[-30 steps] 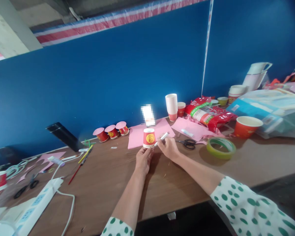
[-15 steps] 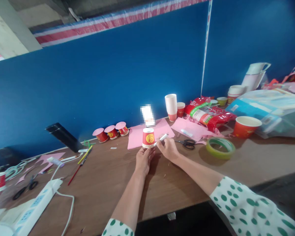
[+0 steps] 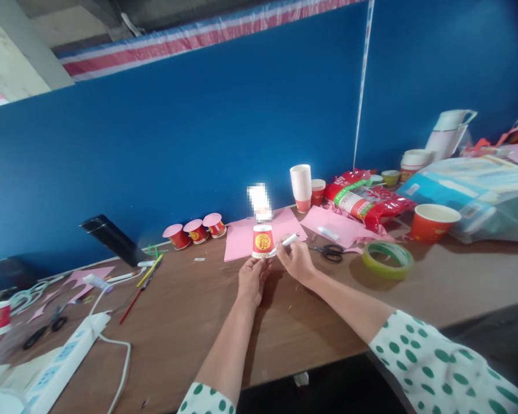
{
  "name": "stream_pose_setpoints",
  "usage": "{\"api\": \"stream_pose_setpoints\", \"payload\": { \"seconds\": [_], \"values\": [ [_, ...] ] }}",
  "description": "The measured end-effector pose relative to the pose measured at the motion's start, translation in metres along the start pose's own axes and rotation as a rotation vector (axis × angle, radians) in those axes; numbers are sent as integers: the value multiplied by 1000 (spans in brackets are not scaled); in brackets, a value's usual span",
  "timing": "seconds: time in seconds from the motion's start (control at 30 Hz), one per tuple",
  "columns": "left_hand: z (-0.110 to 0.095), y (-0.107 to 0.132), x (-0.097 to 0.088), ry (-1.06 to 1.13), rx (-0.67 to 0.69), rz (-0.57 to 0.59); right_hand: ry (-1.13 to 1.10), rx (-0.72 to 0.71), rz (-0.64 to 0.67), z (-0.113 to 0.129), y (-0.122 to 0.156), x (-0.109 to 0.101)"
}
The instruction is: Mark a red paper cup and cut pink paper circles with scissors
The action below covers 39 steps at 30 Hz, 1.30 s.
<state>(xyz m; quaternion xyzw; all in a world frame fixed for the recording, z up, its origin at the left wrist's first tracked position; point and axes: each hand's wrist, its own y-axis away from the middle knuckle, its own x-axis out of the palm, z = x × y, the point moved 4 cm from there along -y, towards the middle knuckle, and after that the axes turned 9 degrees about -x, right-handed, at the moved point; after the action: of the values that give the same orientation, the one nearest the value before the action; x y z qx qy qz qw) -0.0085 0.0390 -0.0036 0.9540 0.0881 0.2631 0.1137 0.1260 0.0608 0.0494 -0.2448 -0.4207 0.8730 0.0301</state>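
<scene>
My left hand (image 3: 252, 280) grips a red paper cup (image 3: 263, 241) by its lower edge. The cup is upside down, with its white bottom on top and a yellow round emblem facing me. In my right hand (image 3: 297, 261) is a white pen (image 3: 287, 242), held slanted with its lower end close to or touching the cup's patterned rim; which of the two I cannot tell. Behind the cup lie sheets of pink paper (image 3: 237, 244). Black-handled scissors (image 3: 331, 252) rest just right of my right hand.
Several red cups with pink discs (image 3: 197, 231) stand at back left. A cup stack (image 3: 301, 187), red plastic package (image 3: 366, 201), tape roll (image 3: 387, 261) and red cup (image 3: 434, 223) sit rightward. Leftward are a power strip (image 3: 69, 359) and more scissors (image 3: 45, 330). A blue partition (image 3: 198, 126) rises behind.
The cup has turned or shifted very slightly to the right in my left hand. The pen lies at a slightly different angle beside its rim. Everything else looks the same.
</scene>
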Motion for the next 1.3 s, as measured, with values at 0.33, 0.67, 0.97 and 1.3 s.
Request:
{"api": "stream_pose_setpoints", "payload": {
  "seconds": [0.33, 0.67, 0.97, 1.3],
  "values": [
    [1, -1, 0, 19, 2, 5, -13, -19, 18, 2, 0, 0],
    [0, 0, 1, 18, -9, 8, 4, -13, 19, -2, 2, 3],
    [0, 0, 0, 15, -21, 3, 10, -7, 0, -4, 0, 0],
    [0, 0, 1, 14, -24, 8, 12, -11, -15, -5, 0, -1]
  ]
}}
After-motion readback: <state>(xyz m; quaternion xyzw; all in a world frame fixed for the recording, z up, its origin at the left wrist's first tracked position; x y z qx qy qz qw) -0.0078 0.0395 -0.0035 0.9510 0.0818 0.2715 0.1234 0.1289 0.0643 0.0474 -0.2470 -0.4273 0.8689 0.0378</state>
